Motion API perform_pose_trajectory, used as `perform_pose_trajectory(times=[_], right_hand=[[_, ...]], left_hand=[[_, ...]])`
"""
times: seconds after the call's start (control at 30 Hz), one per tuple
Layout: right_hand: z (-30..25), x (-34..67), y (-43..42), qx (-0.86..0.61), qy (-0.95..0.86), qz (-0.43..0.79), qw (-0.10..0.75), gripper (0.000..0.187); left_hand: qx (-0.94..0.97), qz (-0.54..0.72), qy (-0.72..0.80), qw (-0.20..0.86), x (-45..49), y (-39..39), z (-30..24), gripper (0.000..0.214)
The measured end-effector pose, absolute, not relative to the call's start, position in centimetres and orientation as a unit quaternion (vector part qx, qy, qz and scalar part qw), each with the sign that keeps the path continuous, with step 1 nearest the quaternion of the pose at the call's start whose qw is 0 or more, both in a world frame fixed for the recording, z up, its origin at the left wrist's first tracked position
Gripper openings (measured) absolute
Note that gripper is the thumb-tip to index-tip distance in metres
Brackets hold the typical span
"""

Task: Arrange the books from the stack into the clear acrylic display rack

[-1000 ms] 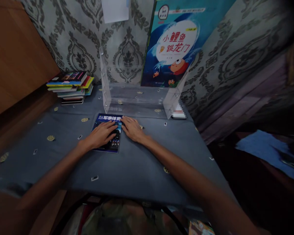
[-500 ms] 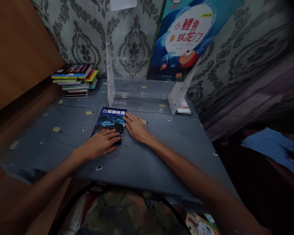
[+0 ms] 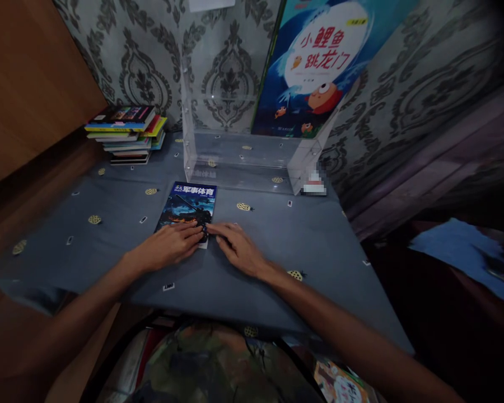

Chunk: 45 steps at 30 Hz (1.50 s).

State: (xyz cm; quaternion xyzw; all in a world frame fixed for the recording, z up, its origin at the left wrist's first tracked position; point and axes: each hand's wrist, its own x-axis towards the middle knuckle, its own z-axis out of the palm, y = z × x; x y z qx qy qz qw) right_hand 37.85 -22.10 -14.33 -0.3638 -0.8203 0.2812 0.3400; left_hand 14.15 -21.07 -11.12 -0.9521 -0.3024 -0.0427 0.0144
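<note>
A dark blue magazine point(image 3: 189, 204) with white title characters and a tank on its cover lies flat, closed, on the cloth-covered table. My left hand point(image 3: 174, 243) rests across its lower part, fingers stretched out and flat, hiding the bottom left of the cover. At the lower right edge of the magazine is my right hand point(image 3: 239, 249). Its index finger reaches to that edge, close to my left fingertips, while the thumb lies lower and apart from it. Neither hand grips anything that I can see.
Behind the magazine stands a clear acrylic rack point(image 3: 239, 176) holding an upright blue picture book point(image 3: 294, 106). A stack of books point(image 3: 128, 137) sits at the back left. A small blurred-out object point(image 3: 315, 184) is beside the rack. Blue cloth point(image 3: 462, 246) lies off to the right.
My right hand has slid down along the magazine's right edge, from near its top corner toward its lower corner. My left hand stays on the cover, fingers drawn closer together.
</note>
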Motion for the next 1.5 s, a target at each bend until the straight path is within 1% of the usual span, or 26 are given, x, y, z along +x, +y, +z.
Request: perform_pose_trajectory(times=[0.13, 0.37, 0.47, 0.57, 0.67, 0.83, 1.0, 1.1, 1.23, 1.4, 1.5], right_hand=[[-14.3, 37.8, -22.0, -0.352, -0.816, 0.296, 0.351, 0.042], [-14.1, 37.8, -22.3, -0.336, -0.821, 0.286, 0.362, 0.039], [-14.2, 37.7, -22.5, -0.315, -0.845, 0.255, 0.348, 0.036], [-14.5, 37.6, -22.7, -0.284, -0.875, 0.198, 0.339, 0.029], [-14.6, 37.4, -22.8, -0.271, -0.887, 0.158, 0.339, 0.025], [-14.6, 37.4, -22.9, -0.283, -0.886, 0.154, 0.333, 0.023], [-14.4, 37.5, -22.6, -0.307, -0.868, 0.201, 0.333, 0.022], [-14.0, 37.4, -22.2, -0.328, -0.864, 0.205, 0.323, 0.023], [-13.8, 36.8, -21.0, -0.39, -0.85, 0.188, 0.301, 0.029], [-13.6, 35.6, -18.3, -0.466, -0.83, 0.158, 0.261, 0.04], [-13.5, 34.8, -17.0, -0.504, -0.82, 0.143, 0.231, 0.047]], left_hand=[[-0.958, -0.061, -0.279, 0.035, 14.0, -20.8, -11.3, 0.033], [-0.957, -0.088, -0.275, 0.037, 14.0, -21.1, -11.5, 0.033], [-0.951, -0.096, -0.292, 0.027, 14.0, -21.3, -11.7, 0.036], [-0.948, -0.11, -0.298, 0.009, 13.8, -21.6, -11.8, 0.038], [-0.941, -0.138, -0.308, -0.02, 13.7, -21.6, -11.8, 0.037], [-0.907, -0.205, -0.36, -0.072, 13.3, -20.4, -12.8, 0.033], [-0.844, -0.245, -0.476, -0.033, 11.7, -17.9, -15.0, 0.04], [-0.814, -0.242, -0.528, -0.016, 10.8, -16.7, -16.1, 0.046], [-0.787, -0.23, -0.572, -0.015, 10.8, -15.5, -16.8, 0.047], [-0.762, -0.175, -0.623, -0.019, 12.2, -14.2, -15.9, 0.048], [-0.753, -0.181, -0.632, -0.033, 12.7, -13.6, -15.3, 0.047]])
